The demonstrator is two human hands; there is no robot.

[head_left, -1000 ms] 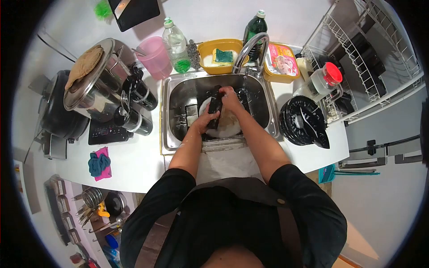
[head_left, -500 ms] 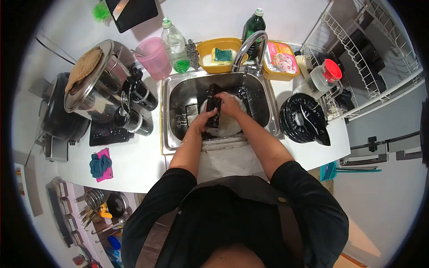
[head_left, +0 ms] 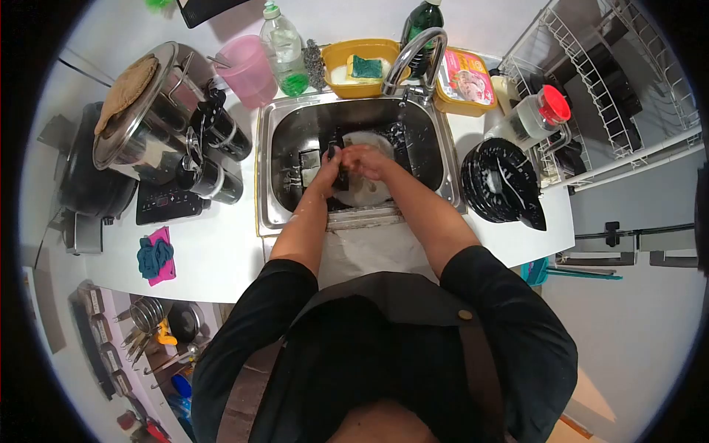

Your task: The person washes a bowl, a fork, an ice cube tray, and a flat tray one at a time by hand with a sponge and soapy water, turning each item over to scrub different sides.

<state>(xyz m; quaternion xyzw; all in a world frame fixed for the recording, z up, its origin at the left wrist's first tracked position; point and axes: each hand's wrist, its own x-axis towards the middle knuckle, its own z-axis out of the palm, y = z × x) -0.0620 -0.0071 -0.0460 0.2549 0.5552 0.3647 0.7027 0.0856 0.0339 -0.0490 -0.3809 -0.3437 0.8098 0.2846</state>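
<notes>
Both hands are over the steel sink [head_left: 266, 184]. My left hand [head_left: 326, 175] is closed round the side of a narrow black rectangular piece [head_left: 342, 177], held tilted; its exact kind I cannot make out. My right hand [head_left: 365, 160] is beside it, fingers stretched toward the left hand and slightly bent, apparently not gripping. Below the hands lies a round whitish dish-like thing [head_left: 371, 192], partly hidden by them. Left of it in the sink is another dark piece with pale patches [head_left: 309, 167]. The chrome faucet [head_left: 440, 52] arches above the back rim.
Behind the sink are a yellow tub with a sponge [head_left: 365, 68], soap bottle [head_left: 284, 55] and ice-cream tub [head_left: 465, 81]. Stacked soapy black dishes [head_left: 496, 181] and a red-lidded jar [head_left: 532, 118] stand right, near a wire rack [head_left: 591, 74]. A large pot [head_left: 159, 125] is left.
The black piece has turned edge-on and moved slightly left and down. My right hand has come off its top, fingers now stretched out beside it. The camera view has shifted a little.
</notes>
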